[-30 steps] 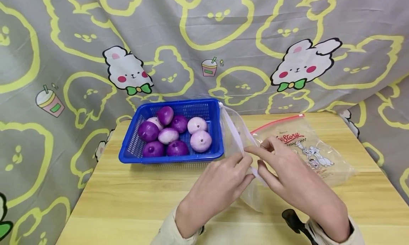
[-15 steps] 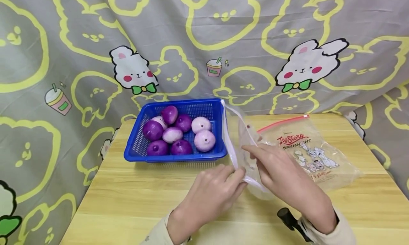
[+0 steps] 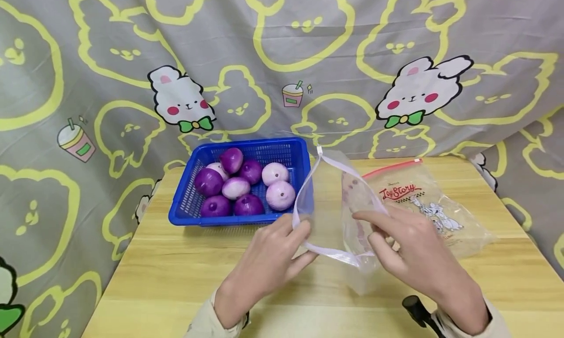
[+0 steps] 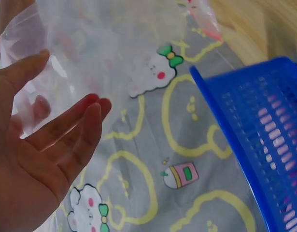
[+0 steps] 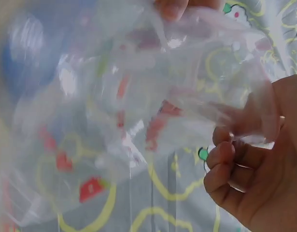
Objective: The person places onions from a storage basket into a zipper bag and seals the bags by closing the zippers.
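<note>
Only in head view: bag (image 3: pixel 336 225) slider (image 3: pixel 319 151)

Curtained-off tabletop nook, kind of room unclear, grey cartoon-print fabric (image 3: pixel 273 59) close behind, wood-grain table (image 3: pixel 176 279)

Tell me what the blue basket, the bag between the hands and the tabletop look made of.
Blue basket: likely molded plastic, slightly glossy, with perforated walls. Bag: seemingly thin, shiny plastic film, see-through with glints. Tabletop: satin wood or laminate; grain shows, but I can't tell which.
</note>
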Motion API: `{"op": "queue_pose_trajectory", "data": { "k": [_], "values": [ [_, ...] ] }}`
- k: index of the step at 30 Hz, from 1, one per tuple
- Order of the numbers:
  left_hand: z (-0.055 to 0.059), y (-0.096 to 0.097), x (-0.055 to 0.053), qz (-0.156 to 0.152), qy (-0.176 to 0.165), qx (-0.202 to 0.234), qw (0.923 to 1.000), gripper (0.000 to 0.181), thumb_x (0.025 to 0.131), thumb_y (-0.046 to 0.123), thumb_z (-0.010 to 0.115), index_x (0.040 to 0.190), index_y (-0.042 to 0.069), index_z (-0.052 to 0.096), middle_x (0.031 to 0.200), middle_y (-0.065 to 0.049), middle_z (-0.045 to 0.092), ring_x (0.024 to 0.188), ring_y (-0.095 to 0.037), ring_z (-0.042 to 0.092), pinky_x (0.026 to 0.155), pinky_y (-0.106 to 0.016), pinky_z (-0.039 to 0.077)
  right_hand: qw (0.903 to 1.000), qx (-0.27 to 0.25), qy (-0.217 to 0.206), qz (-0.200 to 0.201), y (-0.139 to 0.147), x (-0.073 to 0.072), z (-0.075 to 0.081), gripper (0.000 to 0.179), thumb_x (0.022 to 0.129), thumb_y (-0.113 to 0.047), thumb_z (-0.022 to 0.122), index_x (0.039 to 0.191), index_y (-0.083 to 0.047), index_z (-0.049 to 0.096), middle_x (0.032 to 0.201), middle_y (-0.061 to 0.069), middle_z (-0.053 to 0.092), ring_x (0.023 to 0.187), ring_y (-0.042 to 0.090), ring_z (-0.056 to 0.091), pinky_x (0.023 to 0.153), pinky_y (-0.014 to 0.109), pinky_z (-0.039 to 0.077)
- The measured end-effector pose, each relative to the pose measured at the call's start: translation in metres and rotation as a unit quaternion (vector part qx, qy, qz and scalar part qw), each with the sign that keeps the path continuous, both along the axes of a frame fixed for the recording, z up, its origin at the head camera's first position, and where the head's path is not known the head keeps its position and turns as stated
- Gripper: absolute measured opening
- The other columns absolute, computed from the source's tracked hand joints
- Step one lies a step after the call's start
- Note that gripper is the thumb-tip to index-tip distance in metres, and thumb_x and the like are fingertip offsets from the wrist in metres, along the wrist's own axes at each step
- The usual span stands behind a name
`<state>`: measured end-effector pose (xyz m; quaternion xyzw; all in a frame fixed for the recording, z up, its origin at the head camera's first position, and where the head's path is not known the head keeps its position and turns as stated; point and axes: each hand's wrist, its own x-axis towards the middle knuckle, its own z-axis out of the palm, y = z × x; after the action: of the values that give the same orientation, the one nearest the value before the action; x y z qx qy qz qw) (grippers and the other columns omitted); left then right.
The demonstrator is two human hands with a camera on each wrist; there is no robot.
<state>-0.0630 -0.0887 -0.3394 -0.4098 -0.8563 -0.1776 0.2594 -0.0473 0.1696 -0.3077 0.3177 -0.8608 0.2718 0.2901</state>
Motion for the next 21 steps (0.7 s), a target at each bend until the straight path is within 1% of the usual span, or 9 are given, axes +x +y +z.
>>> {"op": "queue_pose_trajectory", "data": {
  "k": [2,4,8,10,13,15,18,20,21],
  "values": [
    [-0.001,-0.002,-0.001,-0.001,0.001,0.004,1.0,0.03,0.084,0.027,0.078,0.096,0.011,0.056,0.092,-0.001,0.059,0.078,-0.016,0.058,0.06,-0.028,0.051,0.9999,0.007,0.006,-0.008,0.005,0.001,-0.001,0.034,0.079,-0.004,0.053,0.099,-0.015,0.076,0.073,-0.013,0.056,0.061,0.001,0.042,0.052,0.015,0.032],
    [-0.002,-0.005,-0.002,0.001,0.002,0.006,1.0,0.027,0.085,0.025,0.077,0.094,0.011,0.056,0.093,-0.001,0.06,0.081,-0.016,0.059,0.064,-0.03,0.052,0.9995,0.025,0.006,-0.017,0.009,0.001,-0.003,0.032,0.078,-0.004,0.053,0.097,-0.017,0.077,0.069,-0.016,0.05,0.062,0.0,0.04,0.052,0.014,0.03],
    [-0.002,-0.01,-0.002,0.01,0.017,0.007,0.9998,0.025,0.082,0.019,0.076,0.086,0.011,0.053,0.081,0.001,0.055,0.073,-0.017,0.056,0.059,-0.03,0.048,0.998,0.047,-0.01,-0.041,0.019,0.004,-0.002,0.03,0.076,-0.001,0.057,0.088,-0.02,0.076,0.067,-0.02,0.049,0.06,-0.002,0.04,0.051,0.014,0.03],
    [-0.002,-0.01,0.0,0.006,0.016,0.001,0.9999,0.024,0.081,0.017,0.076,0.085,0.011,0.053,0.078,0.002,0.053,0.072,-0.017,0.055,0.06,-0.03,0.047,0.9965,0.059,-0.028,-0.053,0.023,0.005,-0.001,0.03,0.075,0.0,0.058,0.088,-0.02,0.076,0.067,-0.021,0.049,0.059,-0.004,0.038,0.051,0.016,0.031],
    [-0.001,-0.008,0.002,-0.02,0.015,-0.005,0.9997,0.023,0.081,0.017,0.076,0.084,0.012,0.054,0.077,0.003,0.052,0.072,-0.016,0.054,0.062,-0.029,0.046,0.991,0.097,-0.059,-0.071,0.025,0.008,0.003,0.037,0.075,0.0,0.059,0.1,-0.021,0.077,0.067,-0.02,0.046,0.06,-0.002,0.037,0.052,0.019,0.033],
    [-0.001,-0.005,0.003,-0.04,0.02,-0.007,0.9989,0.02,0.083,0.017,0.077,0.086,0.012,0.057,0.079,0.003,0.055,0.074,-0.016,0.056,0.065,-0.028,0.048,0.9855,0.13,-0.083,-0.071,0.024,0.009,0.004,0.049,0.075,0.003,0.061,0.115,-0.021,0.073,0.074,-0.012,0.054,0.064,0.004,0.044,0.054,0.025,0.038],
    [-0.006,0.002,0.005,-0.05,0.033,-0.013,0.9981,0.016,0.085,0.016,0.075,0.09,0.011,0.061,0.084,0.0,0.063,0.08,-0.017,0.061,0.069,-0.028,0.051,0.9741,0.168,-0.13,-0.079,0.017,0.014,0.007,0.063,0.075,0.009,0.062,0.13,-0.023,0.064,0.094,0.004,0.065,0.075,0.017,0.057,0.06,0.035,0.048],
    [-0.009,0.008,0.006,-0.045,0.029,-0.024,0.9983,0.017,0.085,0.015,0.075,0.095,0.01,0.062,0.09,-0.002,0.067,0.084,-0.018,0.064,0.071,-0.028,0.052,0.9696,0.179,-0.147,-0.079,0.01,0.015,0.01,0.062,0.075,0.011,0.064,0.127,-0.022,0.065,0.102,0.007,0.065,0.08,0.021,0.061,0.064,0.04,0.051],
    [-0.011,0.01,0.007,-0.038,0.025,-0.032,0.9984,0.02,0.084,0.016,0.075,0.099,0.009,0.062,0.092,-0.003,0.067,0.087,-0.018,0.064,0.072,-0.029,0.052,0.9684,0.181,-0.15,-0.083,0.006,0.015,0.011,0.057,0.076,0.011,0.064,0.122,-0.022,0.067,0.099,0.004,0.065,0.079,0.02,0.061,0.063,0.04,0.05]
  ]
}}
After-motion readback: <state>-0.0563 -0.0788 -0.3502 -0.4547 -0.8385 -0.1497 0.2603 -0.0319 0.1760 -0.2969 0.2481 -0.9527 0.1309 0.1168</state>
